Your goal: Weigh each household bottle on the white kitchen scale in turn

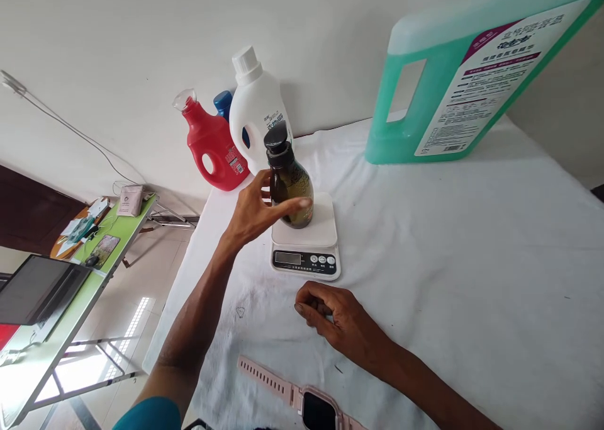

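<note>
A dark olive see-through pump bottle [292, 187] with a black pump head is on the plate of a white digital kitchen scale [325, 225], near its far left part. My left hand [257, 209] is wrapped round the bottle, thumb across its front and fingers behind its left side. The scale's display [287, 258] looks blank. Just in front of the scale, my right hand [333, 313] rests on the white cloth with its fingers curled in; nothing shows inside them. Below it lies a pink smartwatch [318, 410], partly cut off by the frame's bottom edge.
Behind the scale stand a white detergent bottle [259, 96], a red jug [219, 147] and a partly hidden blue-capped bottle [223, 102]. A large green-liquid jug [401, 143] stands at the back right. To the left, a green desk [116, 244] bears a laptop [35, 288].
</note>
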The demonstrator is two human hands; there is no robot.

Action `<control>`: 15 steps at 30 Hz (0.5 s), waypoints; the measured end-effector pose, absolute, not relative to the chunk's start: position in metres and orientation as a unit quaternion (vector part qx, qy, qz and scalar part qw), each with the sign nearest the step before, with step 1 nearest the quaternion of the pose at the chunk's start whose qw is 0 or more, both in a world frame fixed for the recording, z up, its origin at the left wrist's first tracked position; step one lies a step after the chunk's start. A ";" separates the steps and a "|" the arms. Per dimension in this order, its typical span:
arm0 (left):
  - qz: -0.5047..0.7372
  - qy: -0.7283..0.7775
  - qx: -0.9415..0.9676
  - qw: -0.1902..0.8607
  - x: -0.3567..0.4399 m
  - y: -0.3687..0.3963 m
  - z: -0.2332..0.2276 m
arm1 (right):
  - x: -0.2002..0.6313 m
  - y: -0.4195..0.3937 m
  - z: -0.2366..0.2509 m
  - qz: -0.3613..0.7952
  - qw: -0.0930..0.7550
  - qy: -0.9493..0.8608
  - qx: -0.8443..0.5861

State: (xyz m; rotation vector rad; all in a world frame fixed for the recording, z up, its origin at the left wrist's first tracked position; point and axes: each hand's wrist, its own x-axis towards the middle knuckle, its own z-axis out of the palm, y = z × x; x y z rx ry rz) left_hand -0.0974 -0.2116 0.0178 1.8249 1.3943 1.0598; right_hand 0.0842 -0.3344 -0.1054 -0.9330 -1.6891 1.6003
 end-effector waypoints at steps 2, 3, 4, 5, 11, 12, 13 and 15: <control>0.442 0.521 0.649 0.335 -0.110 -0.216 0.008 | 0.085 -0.334 -0.106 0.607 0.309 -0.642 -0.354; 0.467 0.526 0.619 0.349 -0.117 -0.218 -0.001 | 0.085 -0.334 -0.105 0.607 0.307 -0.642 -0.354; 0.492 0.537 0.584 0.359 -0.125 -0.219 -0.012 | 0.085 -0.334 -0.105 0.607 0.306 -0.643 -0.354; 0.513 0.554 0.545 0.366 -0.132 -0.220 -0.025 | 0.086 -0.334 -0.105 0.606 0.305 -0.643 -0.355; 0.556 0.613 0.455 0.330 -0.157 -0.218 -0.093 | 0.086 -0.336 -0.107 0.602 0.303 -0.644 -0.362; 0.552 0.610 0.464 0.327 -0.159 -0.218 -0.097 | 0.086 -0.336 -0.109 0.600 0.303 -0.646 -0.362; 0.547 0.609 0.474 0.326 -0.160 -0.217 -0.099 | 0.085 -0.336 -0.111 0.596 0.304 -0.649 -0.360; 0.534 0.608 0.491 0.324 -0.161 -0.216 -0.099 | 0.083 -0.335 -0.116 0.587 0.313 -0.657 -0.354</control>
